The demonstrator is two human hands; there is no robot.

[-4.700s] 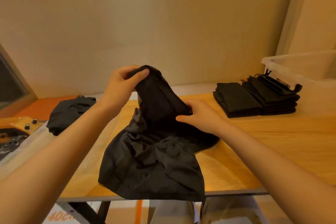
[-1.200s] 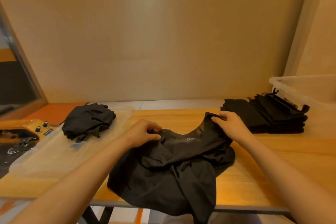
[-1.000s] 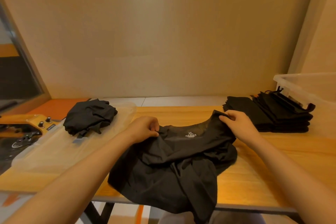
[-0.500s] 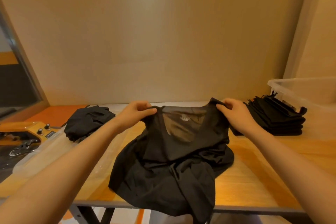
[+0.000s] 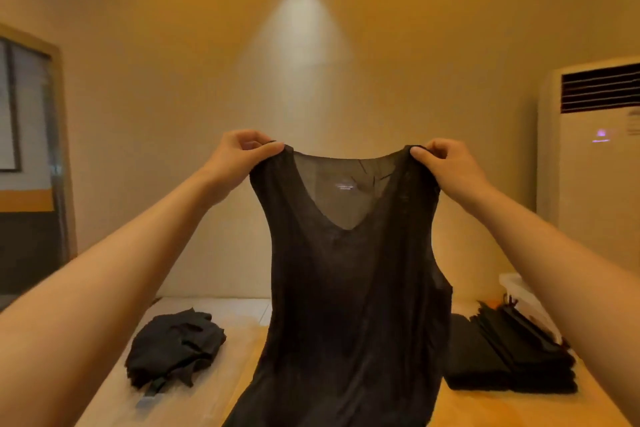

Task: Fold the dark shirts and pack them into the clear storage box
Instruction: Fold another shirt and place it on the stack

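the shirt [image 5: 353, 288] hangs upright over the table [image 5: 235, 374], neck up. the left hand [image 5: 239, 158] and right hand [image 5: 446, 166] each pinch a strap. the inside of the box [image 5: 516, 288] is hidden; a stack [image 5: 509, 357] lies beside it.

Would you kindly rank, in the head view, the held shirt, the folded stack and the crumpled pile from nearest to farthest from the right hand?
1. held shirt: centre, its strap pinched by the right hand.
2. folded stack: lying low on the right, below that hand.
3. crumpled pile: lying low on the far left.
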